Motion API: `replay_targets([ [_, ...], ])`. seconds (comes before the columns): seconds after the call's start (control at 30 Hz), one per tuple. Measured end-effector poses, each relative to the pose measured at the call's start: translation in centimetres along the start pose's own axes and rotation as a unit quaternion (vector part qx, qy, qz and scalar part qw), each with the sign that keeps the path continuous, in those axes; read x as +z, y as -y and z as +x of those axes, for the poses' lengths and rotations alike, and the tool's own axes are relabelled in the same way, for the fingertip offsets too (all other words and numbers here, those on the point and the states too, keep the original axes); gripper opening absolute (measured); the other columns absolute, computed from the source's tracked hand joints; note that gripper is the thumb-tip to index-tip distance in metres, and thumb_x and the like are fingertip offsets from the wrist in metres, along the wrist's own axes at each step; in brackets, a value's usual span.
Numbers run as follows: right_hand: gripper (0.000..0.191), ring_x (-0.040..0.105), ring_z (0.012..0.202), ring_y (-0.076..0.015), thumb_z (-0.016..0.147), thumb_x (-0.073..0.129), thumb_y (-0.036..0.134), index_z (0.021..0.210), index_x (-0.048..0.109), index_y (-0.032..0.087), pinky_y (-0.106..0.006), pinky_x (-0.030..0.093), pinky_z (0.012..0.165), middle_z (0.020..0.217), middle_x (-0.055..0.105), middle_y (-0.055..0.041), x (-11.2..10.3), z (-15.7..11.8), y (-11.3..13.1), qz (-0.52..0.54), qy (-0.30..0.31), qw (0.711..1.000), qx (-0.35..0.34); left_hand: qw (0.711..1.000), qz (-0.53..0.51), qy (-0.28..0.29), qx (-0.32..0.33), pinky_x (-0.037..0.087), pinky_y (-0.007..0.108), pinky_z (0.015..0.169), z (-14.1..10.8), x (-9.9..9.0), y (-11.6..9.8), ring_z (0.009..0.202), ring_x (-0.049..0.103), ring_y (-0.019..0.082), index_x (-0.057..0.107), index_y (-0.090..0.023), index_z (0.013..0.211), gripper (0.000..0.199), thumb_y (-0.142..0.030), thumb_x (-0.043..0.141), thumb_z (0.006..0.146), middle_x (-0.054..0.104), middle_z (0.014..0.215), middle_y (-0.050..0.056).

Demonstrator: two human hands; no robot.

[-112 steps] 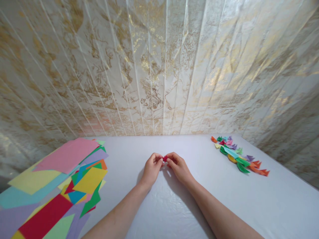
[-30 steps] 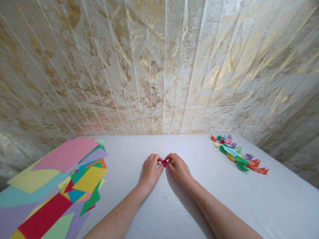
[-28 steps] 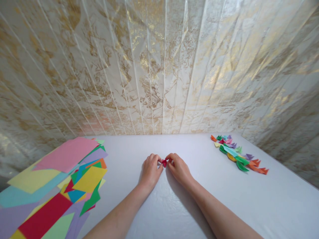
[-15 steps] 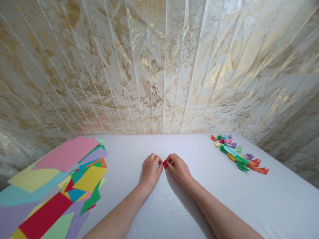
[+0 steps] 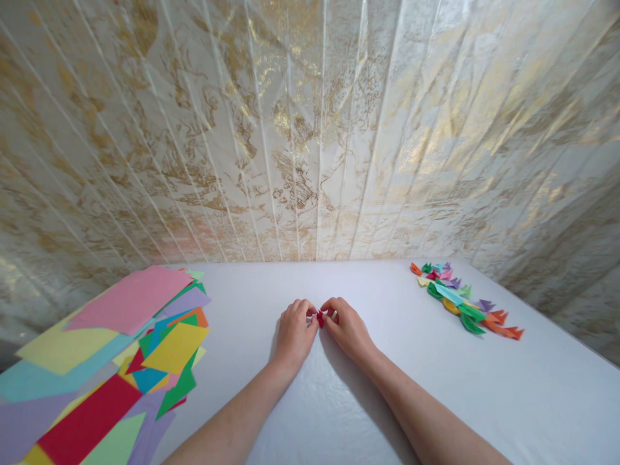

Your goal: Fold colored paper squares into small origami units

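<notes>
- Head view: between my fingertips sits a small, crimson, folded-paper piece (image 5: 320,319), pinched narrowly from both sides near the middle of the white, smooth-covered tabletop (image 5: 310,413).
- My left hand (image 5: 294,329) holds its left side, thumb and finger closed to a narrow grip; my right hand (image 5: 347,328) has its right side the same way. Fingers hide much of the paper, so I can't tell its folds exactly, nor whether it touches the surface.
- What worries me is uneven pull: if one hand tugged harder than the other, a layer could tear or a crease spring open. Pressing too hard might crush the little points, and a loose pinch could let it slip, since there is so little paper to hold.
- Well apart on my right lies a slanting cluster of small, multicoloured, folded-paper shapes, among them a long, light-blue, pointed one (image 5: 450,295) and an orange, spiky one (image 5: 511,332). A careless sweep of my right arm could scatter them.
- Off to my left, loose flat sheets overlap: a large pink sheet (image 5: 135,300), a yellow four-sided sheet (image 5: 177,347) and a deep-red rectangular sheet (image 5: 92,420). My left forearm could drag their edges if it swung outward.
- Behind everything hangs pale, gold-patterned, pleated cloth (image 5: 290,129).
</notes>
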State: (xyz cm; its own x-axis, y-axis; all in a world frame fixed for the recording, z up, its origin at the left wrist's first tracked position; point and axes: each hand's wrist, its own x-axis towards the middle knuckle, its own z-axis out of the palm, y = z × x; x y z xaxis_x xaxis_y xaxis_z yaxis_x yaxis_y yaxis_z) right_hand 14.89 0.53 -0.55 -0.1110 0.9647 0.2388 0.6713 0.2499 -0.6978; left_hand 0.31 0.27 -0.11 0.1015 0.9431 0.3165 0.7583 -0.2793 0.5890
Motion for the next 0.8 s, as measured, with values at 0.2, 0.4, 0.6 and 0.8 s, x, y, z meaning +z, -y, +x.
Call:
replay_targets([
  [0.2, 0.012, 0.054, 0.072, -0.0130, 0.081, 0.050, 0.013, 0.082, 0.059, 0.022, -0.025, 0.040, 0.068, 0.082, 0.056, 0.0006, 0.0, 0.0, 0.1, 0.005, 0.006, 1.000, -0.006, 0.999, 0.029, 0.013, -0.021, 0.042, 0.031, 0.080, -0.1, -0.2, -0.4, 0.085, 0.060, 0.017, 0.056, -0.021, 0.078, 0.009, -0.014, 0.057, 0.083, 0.062, 0.085, 0.000],
  [0.4, 0.008, 0.053, 0.071, -0.0134, 0.083, 0.050, 0.017, 0.086, 0.056, 0.022, -0.025, 0.040, 0.067, 0.082, 0.056, 0.0007, 0.1, 0.1, 0.1, 0.017, -0.003, 1.000, 0.001, 1.000, 0.003, 0.000, -0.016, 0.044, 0.030, 0.081, -0.1, 0.0, -0.2, 0.087, 0.060, 0.017, 0.057, -0.021, 0.082, 0.007, -0.014, 0.058, 0.083, 0.063, 0.088, 0.001],
  [0.6, 0.010, 0.052, 0.070, -0.0125, 0.080, 0.049, 0.013, 0.082, 0.055, 0.021, -0.024, 0.039, 0.066, 0.086, 0.056, 0.0004, 0.2, 0.1, -0.2, 0.009, -0.003, 1.000, -0.007, 0.998, -0.063, 0.009, 0.012, 0.045, 0.029, 0.082, 0.1, 0.5, 0.5, 0.086, 0.061, 0.015, 0.062, -0.021, 0.086, 0.011, -0.012, 0.056, 0.084, 0.064, 0.087, 0.000],
  [0.8, 0.011, 0.053, 0.071, -0.0134, 0.080, 0.048, 0.012, 0.079, 0.054, 0.021, -0.024, 0.039, 0.066, 0.081, 0.059, 0.0007, 0.2, 0.0, -0.2, 0.006, 0.005, 1.000, -0.001, 0.995, -0.101, 0.012, 0.017, 0.046, 0.028, 0.081, 0.2, 0.8, 1.0, 0.084, 0.060, 0.014, 0.063, -0.022, 0.080, 0.013, -0.014, 0.054, 0.085, 0.063, 0.085, 0.000],
])
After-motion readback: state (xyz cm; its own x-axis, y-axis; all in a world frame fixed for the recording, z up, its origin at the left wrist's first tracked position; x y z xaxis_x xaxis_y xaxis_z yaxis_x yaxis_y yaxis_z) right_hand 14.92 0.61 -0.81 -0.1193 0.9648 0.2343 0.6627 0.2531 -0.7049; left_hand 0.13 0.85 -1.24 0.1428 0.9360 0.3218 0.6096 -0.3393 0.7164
